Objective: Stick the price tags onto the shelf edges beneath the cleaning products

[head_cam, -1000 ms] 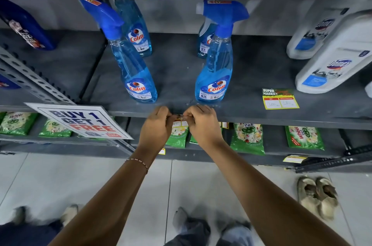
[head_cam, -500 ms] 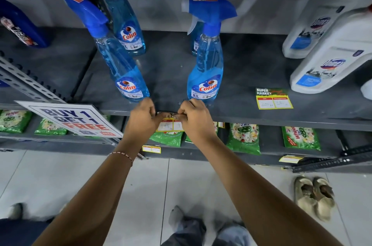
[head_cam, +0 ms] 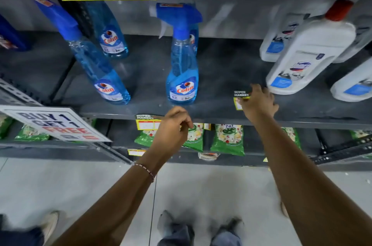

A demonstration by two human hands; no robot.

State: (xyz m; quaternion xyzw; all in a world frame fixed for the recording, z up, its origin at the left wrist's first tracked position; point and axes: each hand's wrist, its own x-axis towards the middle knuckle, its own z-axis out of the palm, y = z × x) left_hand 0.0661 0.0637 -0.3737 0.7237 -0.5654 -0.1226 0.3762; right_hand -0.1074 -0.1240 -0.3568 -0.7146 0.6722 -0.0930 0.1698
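Price tag (head_cam: pixel 148 124) hangs on the shelf edge (head_cam: pixel 112 112) beside the loosely curled, empty left hand (head_cam: pixel 173 131), while the right hand (head_cam: pixel 258 102) covers a second tag (head_cam: pixel 240 96) lying on the shelf, fingers closing to lift it for mounting.

Four blue spray bottles (head_cam: pixel 182 76) from 10 to 12 o'clock, four white bottles (head_cam: pixel 308 52) at 2 o'clock, two supermarket price tags (head_cam: pixel 148 123) near centre, one promo sign (head_cam: pixel 54 124) at 9 o'clock, two hands (head_cam: pixel 173 135) at centre
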